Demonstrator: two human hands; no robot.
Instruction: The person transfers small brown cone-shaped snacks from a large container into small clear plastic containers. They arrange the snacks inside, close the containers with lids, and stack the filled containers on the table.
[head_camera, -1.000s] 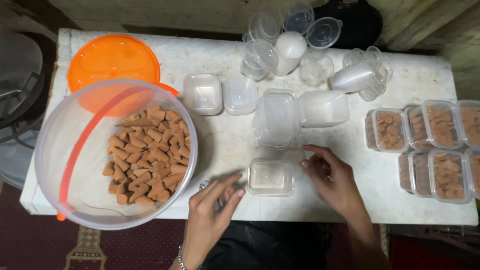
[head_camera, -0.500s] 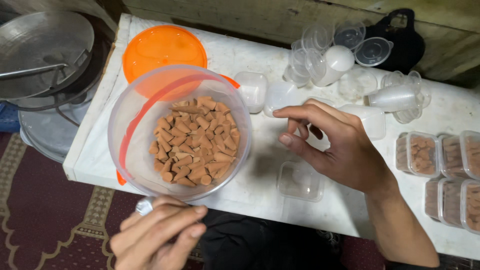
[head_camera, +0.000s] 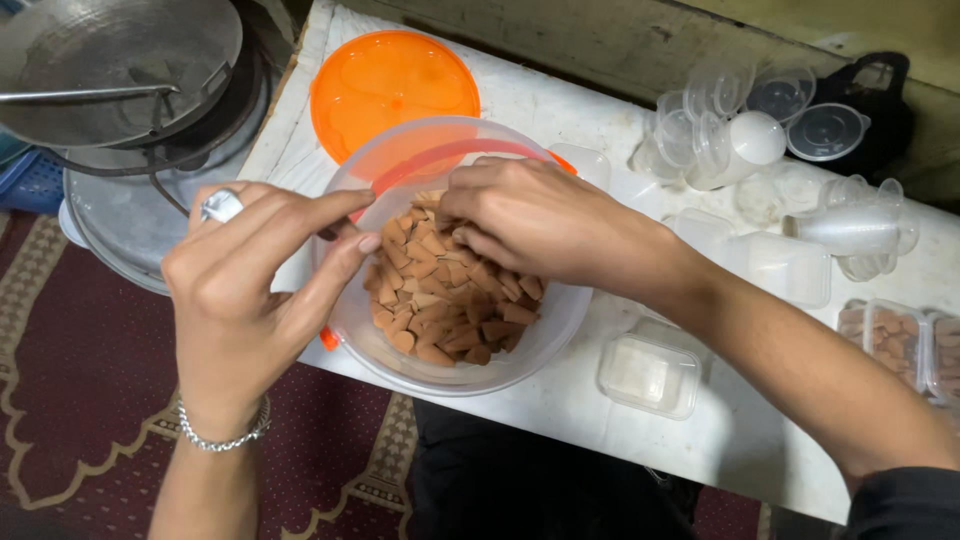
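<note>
At centre frame, the right hand (head_camera: 535, 215) is reaching into the clear plastic bowl (head_camera: 450, 360), fingers curled down onto the brown cone-shaped pieces (head_camera: 450, 300) directly beneath it; whether it is gripping any cannot be determined. The left hand (head_camera: 250, 290), at the bowl's left rim, is hovering half-open, grasping nothing. An empty small clear container (head_camera: 650, 373) is sitting lower right of the bowl.

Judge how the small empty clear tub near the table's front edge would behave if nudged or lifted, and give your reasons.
The small clear tub looks thin-walled and empty, so it is probably very light and would slide on the white table at a slight push. Its low, wide shape suggests it would skid rather than tip. The thin plastic would likely flex under a firm squeeze.
</note>
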